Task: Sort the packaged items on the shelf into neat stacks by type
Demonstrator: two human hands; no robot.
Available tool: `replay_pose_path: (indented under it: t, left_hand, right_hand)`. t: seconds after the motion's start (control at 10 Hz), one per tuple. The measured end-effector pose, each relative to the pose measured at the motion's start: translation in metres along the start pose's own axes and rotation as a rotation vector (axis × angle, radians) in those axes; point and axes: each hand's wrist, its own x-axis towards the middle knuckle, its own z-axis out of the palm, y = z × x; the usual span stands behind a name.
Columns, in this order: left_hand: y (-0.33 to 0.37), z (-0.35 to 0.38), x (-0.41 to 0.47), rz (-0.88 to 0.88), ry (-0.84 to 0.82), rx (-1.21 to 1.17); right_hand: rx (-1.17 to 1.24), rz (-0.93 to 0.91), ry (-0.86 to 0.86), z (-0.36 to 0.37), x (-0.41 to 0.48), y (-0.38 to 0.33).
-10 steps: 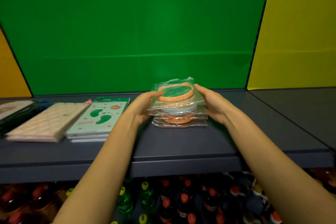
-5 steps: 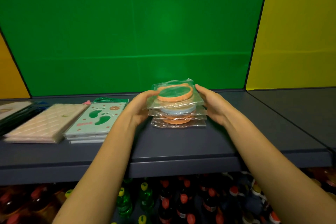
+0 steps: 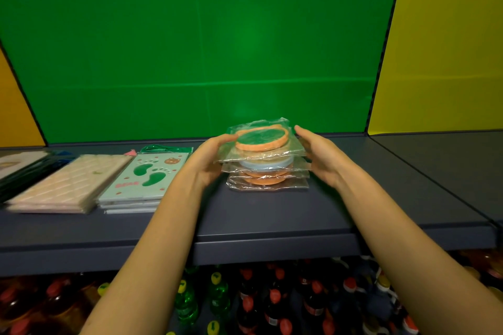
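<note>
Barely shifted, left hand (image 3: 209, 160) touches the packet stack (image 3: 265, 158); right hand (image 3: 319, 159), grip spread, flanks it.

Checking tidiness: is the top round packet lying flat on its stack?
No: the top packet sits tilted and skewed on the stack.

two bare forearms, left hand (image 3: 209, 160), right hand (image 3: 322, 160) (unsleeved, ungloved)

Dim, soft light; blurred, curved edges.
</note>
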Motion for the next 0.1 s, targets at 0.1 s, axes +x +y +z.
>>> replay_pose_path:
  t: [0.1]
  left_hand:
    - [0.0005, -0.0006, 0.0002, 0.026, -0.005, 0.049]
  right_hand:
    - [-0.033, -0.035, 0.051, -0.0008, -0.0014, -0.0012]
